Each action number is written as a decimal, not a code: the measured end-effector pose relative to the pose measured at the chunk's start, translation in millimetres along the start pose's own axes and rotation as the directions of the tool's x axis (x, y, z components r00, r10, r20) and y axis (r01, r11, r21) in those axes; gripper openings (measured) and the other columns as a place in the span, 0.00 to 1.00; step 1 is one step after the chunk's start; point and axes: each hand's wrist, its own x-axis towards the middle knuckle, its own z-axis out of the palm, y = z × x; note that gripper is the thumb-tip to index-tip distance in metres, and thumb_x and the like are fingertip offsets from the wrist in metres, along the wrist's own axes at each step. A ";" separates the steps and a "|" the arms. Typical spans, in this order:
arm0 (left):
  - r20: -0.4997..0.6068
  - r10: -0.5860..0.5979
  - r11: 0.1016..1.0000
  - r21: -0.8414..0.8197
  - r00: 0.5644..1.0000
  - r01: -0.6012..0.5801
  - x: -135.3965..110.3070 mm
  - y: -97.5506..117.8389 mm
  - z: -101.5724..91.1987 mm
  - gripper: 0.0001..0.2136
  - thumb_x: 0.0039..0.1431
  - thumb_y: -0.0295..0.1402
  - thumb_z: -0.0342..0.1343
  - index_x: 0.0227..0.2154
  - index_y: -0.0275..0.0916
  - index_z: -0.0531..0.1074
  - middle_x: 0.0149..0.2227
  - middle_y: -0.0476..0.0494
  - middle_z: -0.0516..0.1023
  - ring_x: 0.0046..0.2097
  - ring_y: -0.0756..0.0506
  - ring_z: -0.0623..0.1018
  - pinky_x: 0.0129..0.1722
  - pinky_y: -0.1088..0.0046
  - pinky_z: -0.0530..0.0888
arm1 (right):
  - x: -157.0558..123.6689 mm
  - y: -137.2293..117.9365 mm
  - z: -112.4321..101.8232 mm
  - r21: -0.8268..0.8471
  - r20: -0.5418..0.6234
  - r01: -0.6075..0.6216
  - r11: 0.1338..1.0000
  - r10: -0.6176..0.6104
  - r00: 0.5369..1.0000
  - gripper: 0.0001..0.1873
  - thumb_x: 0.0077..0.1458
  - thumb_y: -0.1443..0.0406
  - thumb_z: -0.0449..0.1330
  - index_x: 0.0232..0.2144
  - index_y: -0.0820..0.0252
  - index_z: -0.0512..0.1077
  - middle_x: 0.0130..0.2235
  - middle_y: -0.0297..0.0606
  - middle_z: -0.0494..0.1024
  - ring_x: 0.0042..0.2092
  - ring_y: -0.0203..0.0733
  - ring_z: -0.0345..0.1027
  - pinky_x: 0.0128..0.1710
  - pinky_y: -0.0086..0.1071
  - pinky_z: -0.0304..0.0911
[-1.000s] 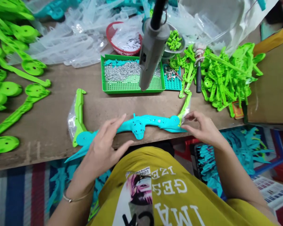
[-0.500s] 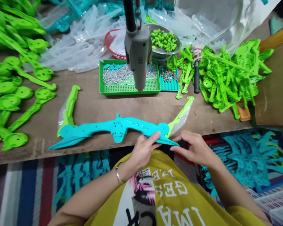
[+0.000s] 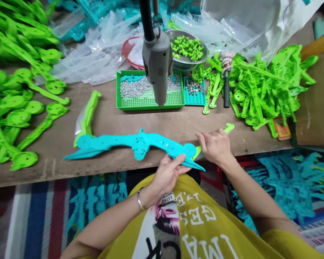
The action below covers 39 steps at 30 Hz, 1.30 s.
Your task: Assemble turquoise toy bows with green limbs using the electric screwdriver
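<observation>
A long turquoise plastic toy bow body [image 3: 118, 141] lies along the front edge of the wooden table [image 3: 162, 120], with a lime green limb [image 3: 86, 116] at its left end and another lime limb [image 3: 226, 128] at its right end. My left hand [image 3: 169, 172] pinches the bow's pointed right end from below the table edge. My right hand [image 3: 215, 145] is closed over the right lime limb where it joins the turquoise body. A grey electric screwdriver [image 3: 157, 64] hangs above the middle of the table.
A green tray of screws [image 3: 148, 94] and a small turquoise tray [image 3: 194, 93] sit behind the bow. Lime parts are piled at the right [image 3: 261, 86] and left [image 3: 18, 104]. A metal bowl of green pieces [image 3: 187, 48], a red basket [image 3: 131, 50], a hammer [image 3: 226, 79] and clear bags stand further back.
The left hand moved from the bow's middle to its right end. The right hand shifted up onto the right lime limb, which now lies flatter. The bow slid slightly left.
</observation>
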 end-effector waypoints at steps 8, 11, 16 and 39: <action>0.130 -0.039 0.999 0.026 0.991 0.036 12.8 -5.0 13.2 0.15 0.55 0.37 0.69 0.40 0.35 0.74 0.44 0.37 0.83 0.46 0.40 0.83 0.57 0.53 0.73 | 15.0 41.0 26.9 0.081 -0.045 0.133 0.988 -0.130 0.990 0.22 0.67 0.61 0.49 0.23 0.60 0.72 0.22 0.40 0.75 0.27 0.42 0.67 0.39 0.38 0.51; 0.151 -0.149 0.988 0.069 0.977 0.140 3.1 9.0 4.6 0.18 0.56 0.32 0.68 0.48 0.37 0.71 0.46 0.35 0.82 0.45 0.40 0.84 0.57 0.54 0.72 | 27.3 68.0 38.4 0.093 -0.080 0.207 0.974 -0.200 0.976 0.19 0.65 0.60 0.50 0.25 0.59 0.71 0.23 0.40 0.74 0.29 0.43 0.67 0.40 0.38 0.53; 0.055 -0.064 0.995 0.082 0.996 0.059 -31.6 33.0 -39.7 0.17 0.57 0.33 0.66 0.47 0.34 0.71 0.46 0.31 0.82 0.44 0.41 0.84 0.53 0.62 0.73 | 52.1 45.6 22.7 0.109 -0.223 0.300 0.948 -0.270 0.936 0.16 0.66 0.60 0.53 0.29 0.59 0.72 0.30 0.43 0.77 0.35 0.47 0.68 0.39 0.39 0.57; -0.381 0.444 0.759 -0.321 0.811 -0.567 -48.7 72.5 -101.8 0.21 0.48 0.44 0.72 0.39 0.35 0.78 0.42 0.38 0.85 0.49 0.38 0.82 0.58 0.53 0.72 | 119.9 -179.9 -6.6 0.847 0.170 0.168 0.504 -0.556 0.814 0.28 0.57 0.51 0.64 0.55 0.58 0.71 0.47 0.46 0.80 0.48 0.52 0.74 0.49 0.47 0.68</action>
